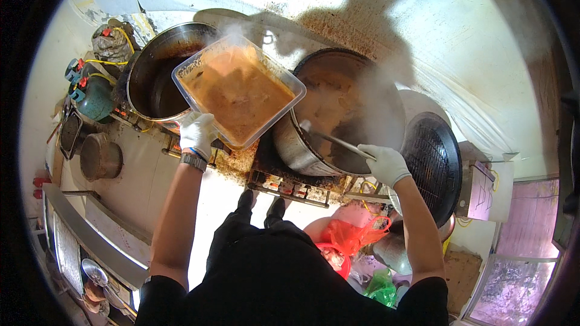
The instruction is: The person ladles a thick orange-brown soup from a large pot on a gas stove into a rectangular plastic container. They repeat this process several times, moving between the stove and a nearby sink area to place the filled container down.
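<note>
In a white glove, my left hand [197,132] grips the near left side of a clear plastic tub [290,82]. Orange-brown liquid [240,95] fills much of the tub, which is held up between two large pots. My gloved right hand [385,163] is closed around the metal handle of a long utensil [342,144]. Its head reaches inside the rim of the right-hand metal pot [299,158], and steam blurs its shape. Brown broth [326,90] lies in that pot.
A dark-stained pot [136,95] stands at the left on a gas burner. Gas cylinders [95,95] with yellow hoses are beyond it. A round black grate or basket [432,167] leans at the right. Red bags [349,235] and a red basin [345,265] are on the floor by my legs.
</note>
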### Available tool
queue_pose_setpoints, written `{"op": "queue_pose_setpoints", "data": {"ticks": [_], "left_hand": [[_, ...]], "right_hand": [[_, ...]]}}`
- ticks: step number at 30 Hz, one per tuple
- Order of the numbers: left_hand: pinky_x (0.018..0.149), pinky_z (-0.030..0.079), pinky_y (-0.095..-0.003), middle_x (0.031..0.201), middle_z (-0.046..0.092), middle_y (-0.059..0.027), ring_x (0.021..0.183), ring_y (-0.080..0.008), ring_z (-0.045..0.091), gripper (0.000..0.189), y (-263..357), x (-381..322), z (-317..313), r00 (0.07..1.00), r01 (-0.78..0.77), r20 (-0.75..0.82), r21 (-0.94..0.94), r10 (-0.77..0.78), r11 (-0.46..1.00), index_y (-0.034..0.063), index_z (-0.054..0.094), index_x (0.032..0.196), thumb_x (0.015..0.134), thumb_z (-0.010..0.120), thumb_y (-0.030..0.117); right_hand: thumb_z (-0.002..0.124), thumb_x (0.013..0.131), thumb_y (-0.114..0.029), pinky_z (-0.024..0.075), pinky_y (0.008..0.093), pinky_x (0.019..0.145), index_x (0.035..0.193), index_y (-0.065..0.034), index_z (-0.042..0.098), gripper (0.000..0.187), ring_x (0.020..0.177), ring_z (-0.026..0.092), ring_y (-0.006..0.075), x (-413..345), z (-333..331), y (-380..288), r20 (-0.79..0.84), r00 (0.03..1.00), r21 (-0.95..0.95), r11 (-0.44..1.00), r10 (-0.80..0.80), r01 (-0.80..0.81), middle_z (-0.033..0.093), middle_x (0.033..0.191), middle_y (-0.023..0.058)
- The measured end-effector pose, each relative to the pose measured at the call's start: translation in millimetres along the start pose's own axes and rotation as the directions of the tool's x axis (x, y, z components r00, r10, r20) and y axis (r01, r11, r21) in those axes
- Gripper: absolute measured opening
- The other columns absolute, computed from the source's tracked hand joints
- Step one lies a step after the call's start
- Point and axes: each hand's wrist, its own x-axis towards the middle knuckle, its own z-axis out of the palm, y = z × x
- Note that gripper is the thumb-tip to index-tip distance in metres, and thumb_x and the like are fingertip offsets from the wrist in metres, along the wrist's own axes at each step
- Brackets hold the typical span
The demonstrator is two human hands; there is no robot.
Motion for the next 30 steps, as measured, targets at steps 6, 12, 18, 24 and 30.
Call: {"op": "queue_pose_setpoints", "data": {"ticks": [6, 12, 18, 24, 30], "left_hand": [[0.060, 0.054, -0.0330, 0.084, 0.065, -0.0051, 0.069, -0.0195, 0.063, 0.008, -3, 2, -7, 0.999, 0.001, -0.033, -0.024, -0.001, 1.000, 0.0077, 0.064, 0.089, 0.085, 0.072, 0.006], [0.057, 0.052, -0.0304, 0.083, 0.065, -0.0047, 0.065, -0.0182, 0.062, 0.007, -1, 7, -15, 1.000, -0.019, 0.010, -0.011, 0.020, 1.000, 0.0081, 0.065, 0.086, 0.085, 0.071, 0.005], [0.056, 0.052, -0.0296, 0.081, 0.065, -0.0032, 0.064, -0.0163, 0.060, 0.007, -2, 6, -12, 1.000, -0.022, 0.013, -0.046, 0.022, 0.999, 0.0086, 0.065, 0.085, 0.086, 0.070, 0.004], [0.058, 0.052, -0.0294, 0.082, 0.065, -0.0029, 0.068, -0.0156, 0.062, 0.009, -2, 6, -12, 0.999, -0.009, 0.046, -0.027, 0.010, 1.000, 0.0092, 0.063, 0.083, 0.086, 0.070, 0.004], [0.057, 0.052, -0.0297, 0.081, 0.064, -0.0026, 0.067, -0.0156, 0.061, 0.013, -7, 11, -14, 0.999, -0.024, 0.040, -0.060, 0.026, 0.998, 0.0109, 0.062, 0.082, 0.086, 0.072, 0.004]], "right_hand": [[0.060, 0.094, -0.019, 0.0547, 0.0458, 0.096, 0.131, -0.0128, 0.070, 0.039, 0.108, 0.069, 0.0390, -16, -22, 1, -0.118, 0.993, 0.008, 1.000, 0.023, -0.022, 0.072, 0.118, 0.0196], [0.060, 0.093, -0.022, 0.0550, 0.0452, 0.095, 0.125, -0.0141, 0.074, 0.035, 0.106, 0.070, 0.0379, -32, -37, 35, 0.053, 0.999, -0.047, 0.999, -0.007, 0.010, 0.073, 0.115, 0.0177], [0.058, 0.093, -0.020, 0.0540, 0.0484, 0.095, 0.128, -0.0153, 0.071, 0.038, 0.106, 0.069, 0.0416, -15, 6, 57, -0.116, 0.984, 0.089, 0.988, 0.135, -0.125, 0.071, 0.115, 0.0222], [0.057, 0.096, -0.010, 0.0471, 0.0222, 0.055, 0.138, -0.0023, 0.065, 0.044, 0.062, 0.057, 0.0084, -14, 24, 76, 0.000, 0.906, 0.798, 0.546, 0.423, -0.254, 0.062, 0.077, 0.0031], [0.054, 0.095, -0.004, 0.0405, 0.0202, 0.046, 0.131, 0.0070, 0.064, 0.038, 0.057, 0.055, 0.0078, -15, 12, 107, 0.164, 0.840, 0.974, 0.048, 0.517, -0.219, 0.063, 0.080, 0.0042]]}}
